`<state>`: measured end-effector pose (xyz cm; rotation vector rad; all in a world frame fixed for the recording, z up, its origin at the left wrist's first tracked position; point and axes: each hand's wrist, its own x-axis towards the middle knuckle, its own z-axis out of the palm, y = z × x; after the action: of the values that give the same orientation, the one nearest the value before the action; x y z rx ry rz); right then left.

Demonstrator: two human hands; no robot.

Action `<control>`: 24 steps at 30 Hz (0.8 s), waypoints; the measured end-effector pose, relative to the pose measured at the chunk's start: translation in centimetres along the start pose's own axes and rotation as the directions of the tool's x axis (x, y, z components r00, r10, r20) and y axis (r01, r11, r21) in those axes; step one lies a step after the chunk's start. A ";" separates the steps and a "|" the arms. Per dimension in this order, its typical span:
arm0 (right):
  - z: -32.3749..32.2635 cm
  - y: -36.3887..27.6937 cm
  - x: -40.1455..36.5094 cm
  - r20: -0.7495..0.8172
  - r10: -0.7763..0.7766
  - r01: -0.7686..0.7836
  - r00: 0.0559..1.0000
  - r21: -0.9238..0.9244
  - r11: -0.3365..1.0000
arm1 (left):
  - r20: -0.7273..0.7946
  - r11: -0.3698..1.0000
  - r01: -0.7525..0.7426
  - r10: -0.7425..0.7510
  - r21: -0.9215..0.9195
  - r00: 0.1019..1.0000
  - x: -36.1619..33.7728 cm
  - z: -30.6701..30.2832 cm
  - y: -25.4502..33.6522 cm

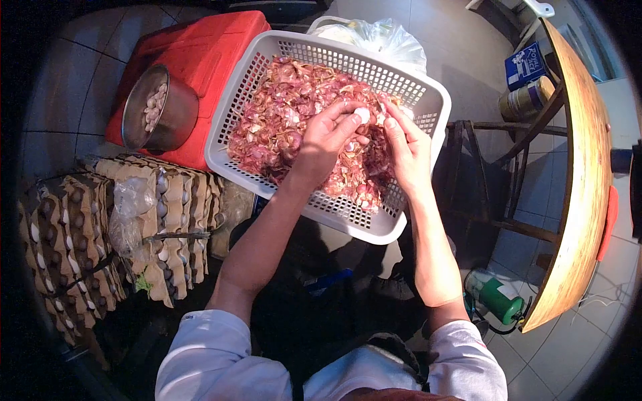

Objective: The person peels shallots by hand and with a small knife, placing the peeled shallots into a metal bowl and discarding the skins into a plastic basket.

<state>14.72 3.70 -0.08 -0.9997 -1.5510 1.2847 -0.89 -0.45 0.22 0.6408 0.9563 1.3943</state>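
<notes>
Above a grey plastic basket (218, 137) full of reddish shallots and loose skins (287, 100), my two hands are close together. My left hand (332, 137) is closed, its thumb and fingers pinching a small pale peeled bulb (362, 115). To the right of it, my right hand (406, 140) has its thumb and fingers pressed together near the bulb; what lies between its fingertips is too small to make out.
A metal pot (180, 120) with peeled bulbs stands on a red container (221, 40) at left. Egg trays (180, 227) are stacked lower left. A clear plastic bag (388, 40) lies behind the basket. A wooden table (582, 174) and green canister (498, 297) are at right.
</notes>
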 end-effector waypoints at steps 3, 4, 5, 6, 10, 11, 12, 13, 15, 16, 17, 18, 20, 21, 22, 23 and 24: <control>0.1 0.0 0.0 0.023 0.019 -0.020 1.000 0.026 0.999 | 0.014 1.000 -0.014 0.014 0.004 1.000 0.1 -0.2 -0.3; 0.1 -0.4 -0.2 0.047 0.025 -0.025 0.999 0.007 1.000 | 0.017 1.000 -0.013 0.013 0.013 1.000 0.2 -0.5 -0.6; 0.1 -0.8 -0.3 0.070 0.031 -0.030 0.997 -0.012 0.999 | 0.019 1.000 -0.011 0.011 0.022 1.000 0.3 -0.7 -0.8; 0.1 -1.1 -0.3 0.097 0.004 0.000 0.995 -0.040 0.999 | 0.032 0.999 -0.032 0.031 0.029 0.999 0.4 -0.9 -0.9; 0.1 -1.9 -0.4 0.148 -0.041 0.060 0.988 -0.131 0.990 | 0.050 0.996 -0.075 0.073 0.042 0.996 0.4 -1.0 -0.8; 0.1 -2.0 -0.4 0.144 -0.043 0.063 0.989 -0.139 0.988 | 0.047 0.996 -0.075 0.073 0.041 0.996 0.3 -0.9 -0.7; 0.1 -2.1 -0.4 0.139 -0.045 0.065 0.989 -0.146 0.987 | 0.045 0.996 -0.078 0.076 0.049 0.996 0.3 -0.8 -0.5; 0.2 -2.0 -0.4 0.134 -0.047 0.066 0.990 -0.138 0.988 | 0.043 0.995 -0.082 0.079 0.056 0.996 0.3 -0.7 -0.4; 0.3 -1.7 -0.4 0.122 -0.052 0.067 0.991 -0.119 0.991 | 0.039 0.995 -0.075 0.072 0.062 0.997 0.3 -0.8 -0.3; 0.4 -1.7 -0.4 0.113 -0.050 0.063 0.992 -0.114 0.991 | 0.038 0.996 -0.065 0.062 0.059 0.997 0.3 -0.9 -0.4; 0.4 -1.7 -0.4 0.104 -0.048 0.059 0.993 -0.108 0.992 | 0.036 0.997 -0.054 0.052 0.057 0.998 0.3 -1.0 -0.5; 0.4 -1.7 -0.4 0.095 -0.046 0.056 0.994 -0.103 0.993 | 0.035 0.997 -0.046 0.044 0.067 0.998 0.3 -1.0 -0.4; 0.4 -1.6 -0.4 0.083 -0.035 0.043 0.996 -0.091 0.995 | 0.032 0.996 -0.029 0.027 0.085 0.999 0.2 -1.0 -0.2; 0.4 -1.6 -0.4 0.077 -0.030 0.037 0.997 -0.085 0.996 | 0.034 0.995 -0.039 0.036 0.089 0.999 0.2 -0.9 -0.2; 0.4 -1.4 -0.4 0.065 -0.004 0.007 0.998 -0.056 0.998 | 0.036 0.994 -0.050 0.047 0.095 0.998 0.3 -0.7 -0.2; 0.3 -1.0 -0.4 0.053 0.023 -0.022 0.998 -0.026 0.999 | 0.038 0.993 -0.060 0.057 0.100 0.998 0.3 -0.6 -0.1; 0.2 -0.8 -0.4 0.043 0.050 -0.050 0.998 0.005 0.999 | 0.042 0.993 -0.056 0.051 0.109 0.998 0.2 -0.5 0.1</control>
<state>14.66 3.15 0.62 -1.0191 -1.5627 1.3525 -1.35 -0.28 0.03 0.7782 0.9964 1.3784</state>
